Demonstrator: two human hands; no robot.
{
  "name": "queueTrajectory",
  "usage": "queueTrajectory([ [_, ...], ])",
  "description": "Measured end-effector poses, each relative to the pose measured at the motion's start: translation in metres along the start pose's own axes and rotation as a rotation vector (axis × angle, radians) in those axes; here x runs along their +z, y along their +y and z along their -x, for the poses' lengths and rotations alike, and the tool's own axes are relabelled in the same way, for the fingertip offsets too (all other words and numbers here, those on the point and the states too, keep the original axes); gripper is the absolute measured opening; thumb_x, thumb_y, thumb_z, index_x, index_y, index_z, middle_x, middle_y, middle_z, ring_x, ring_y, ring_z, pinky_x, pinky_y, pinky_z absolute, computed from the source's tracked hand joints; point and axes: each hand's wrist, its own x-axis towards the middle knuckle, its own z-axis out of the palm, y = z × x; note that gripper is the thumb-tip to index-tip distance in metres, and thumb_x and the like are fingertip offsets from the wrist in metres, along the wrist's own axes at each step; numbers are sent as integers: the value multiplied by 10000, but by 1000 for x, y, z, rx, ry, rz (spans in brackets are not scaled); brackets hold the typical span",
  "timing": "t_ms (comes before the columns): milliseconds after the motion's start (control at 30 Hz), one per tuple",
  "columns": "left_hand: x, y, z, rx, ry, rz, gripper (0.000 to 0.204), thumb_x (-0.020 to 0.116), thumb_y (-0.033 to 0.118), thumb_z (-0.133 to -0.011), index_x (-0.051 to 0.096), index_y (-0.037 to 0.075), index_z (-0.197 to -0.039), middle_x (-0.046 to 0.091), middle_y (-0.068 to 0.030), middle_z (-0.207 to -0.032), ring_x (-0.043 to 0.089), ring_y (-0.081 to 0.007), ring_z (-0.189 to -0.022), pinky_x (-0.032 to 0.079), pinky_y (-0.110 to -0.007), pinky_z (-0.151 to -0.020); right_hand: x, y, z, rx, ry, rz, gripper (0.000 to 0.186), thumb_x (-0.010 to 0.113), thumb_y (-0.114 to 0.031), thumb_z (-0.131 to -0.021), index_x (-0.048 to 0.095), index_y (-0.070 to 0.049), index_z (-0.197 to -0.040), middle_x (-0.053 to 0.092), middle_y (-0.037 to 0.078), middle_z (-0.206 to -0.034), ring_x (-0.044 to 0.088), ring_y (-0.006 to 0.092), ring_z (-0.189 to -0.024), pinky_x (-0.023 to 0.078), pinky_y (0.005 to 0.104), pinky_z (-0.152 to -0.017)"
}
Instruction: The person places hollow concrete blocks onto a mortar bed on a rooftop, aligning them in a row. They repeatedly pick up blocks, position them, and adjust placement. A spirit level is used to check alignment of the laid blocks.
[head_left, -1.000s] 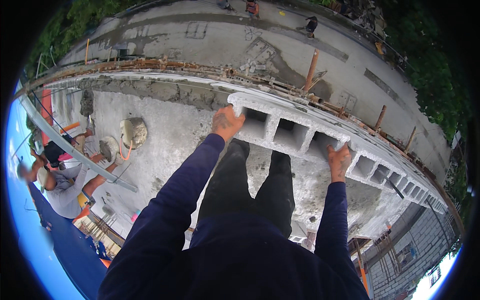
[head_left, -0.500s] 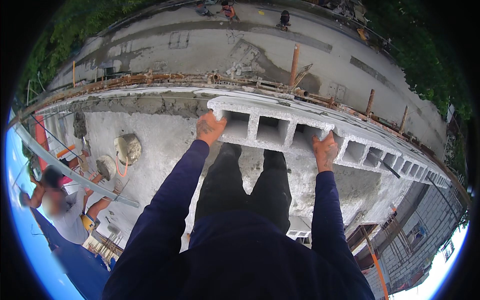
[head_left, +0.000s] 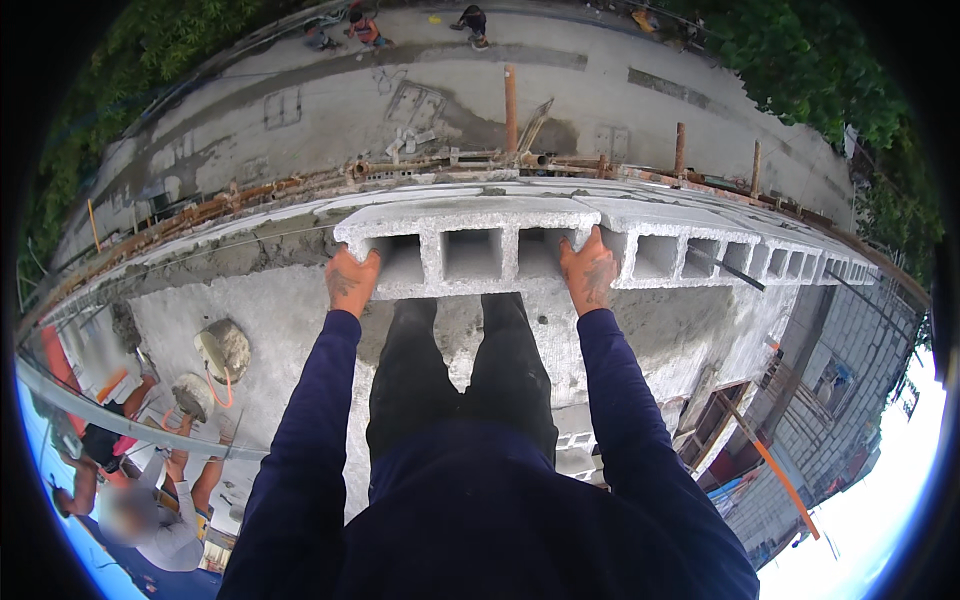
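Observation:
A grey hollow concrete block (head_left: 470, 213) lies at the left end of a row of like blocks on the wall top, its open cells facing me. My left hand (head_left: 352, 280) grips its left end, fingers hooked around the edge. My right hand (head_left: 588, 272) is closed on its right end, right beside the neighbouring block (head_left: 665, 216). Part of the fingers of each hand is hidden inside or behind the block. To the left, a bed of wet grey mortar (head_left: 270, 243) runs along the wall top, with a thin string above it.
Reinforcing bars (head_left: 726, 268) stick out from the row at right. Rusty pipes (head_left: 270, 185) and an upright post (head_left: 510, 108) stand beyond the wall, above a street with people far below. At lower left are buckets (head_left: 222, 350), a metal rail (head_left: 110, 412) and a co-worker (head_left: 165, 525).
My view has turned, so the wall, block and both hands appear further left. The grip on the block looks the same. The co-worker at lower left has shifted posture.

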Motion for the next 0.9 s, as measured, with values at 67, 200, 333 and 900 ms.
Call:
queueTrajectory([
  [67, 0, 0, 0, 2, 1, -12, 524, 641, 322, -713, 550, -140, -944, 601, -299, -844, 570, -438, -848, 445, -455, -774, -1, -1, 0, -4, 5, -11, 576, 670, -363, -721, 501, -41, -1168, 649, 204, -826, 634, 361, -814, 482, 438, -737],
  [200, 1, 0, 0, 9, 13, -49, 456, 641, 309, -716, 564, -98, -909, 600, -293, -835, 562, -447, -843, 438, -468, -766, -2, 0, 0, 0, 21, -27, 580, 672, -351, -721, 497, -32, -1171, 647, 211, -827, 631, 359, -824, 468, 442, -760],
  [333, 0, 2, 0, 42, 43, -16, 502, 630, 327, -710, 568, -121, -928, 603, -299, -826, 582, -435, -805, 456, -466, -742, 4, 3, -2, 26, -3, -6, 600, 670, -354, -723, 484, -23, -1187, 644, 222, -837, 628, 366, -840, 466, 439, -780],
  [900, -10, 1, 27, -74, -59, 301, 637, 648, 231, -702, 440, 41, -1273, 550, -189, -1172, 527, -337, -1069, 412, -382, -916, -14, -227, 78, -1260, -706, -869, 330, 587, -108, -791, 388, -14, -546, 337, 2, -484, 317, 48, -493, 254, 274, -433],
])
